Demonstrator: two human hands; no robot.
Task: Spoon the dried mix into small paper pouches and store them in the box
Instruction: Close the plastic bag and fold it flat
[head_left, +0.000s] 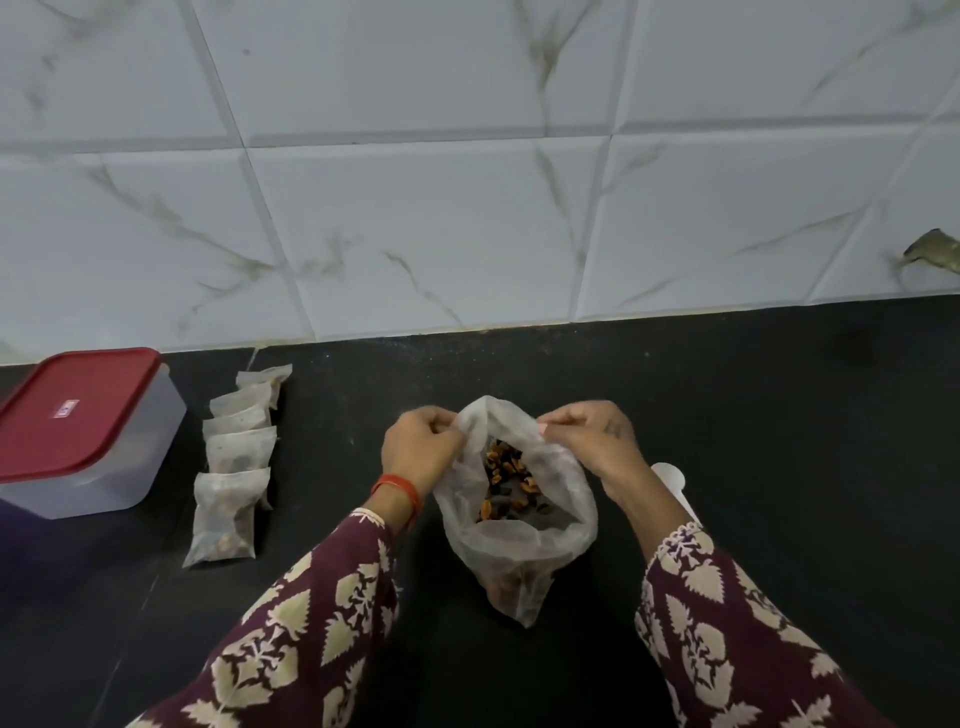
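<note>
Dried mix (511, 480), orange and dark pieces, lies inside a thin translucent bag (519, 551) standing at the middle of the black desk (727, 415). Left hand (418, 449) pinches the bag's rim at 10 o'clock, and right hand (597, 441) pinches it at 2 o'clock, holding the mouth wide. Filled paper pouches (236, 462) lie in an overlapping row at 9 o'clock of the bag. Further at 9 o'clock stands the box (85, 431), its red lid on.

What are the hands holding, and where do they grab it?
Both hands hold the plastic bag of dried mix by its open rim: left hand pinches the left edge, right hand the right edge.
</note>
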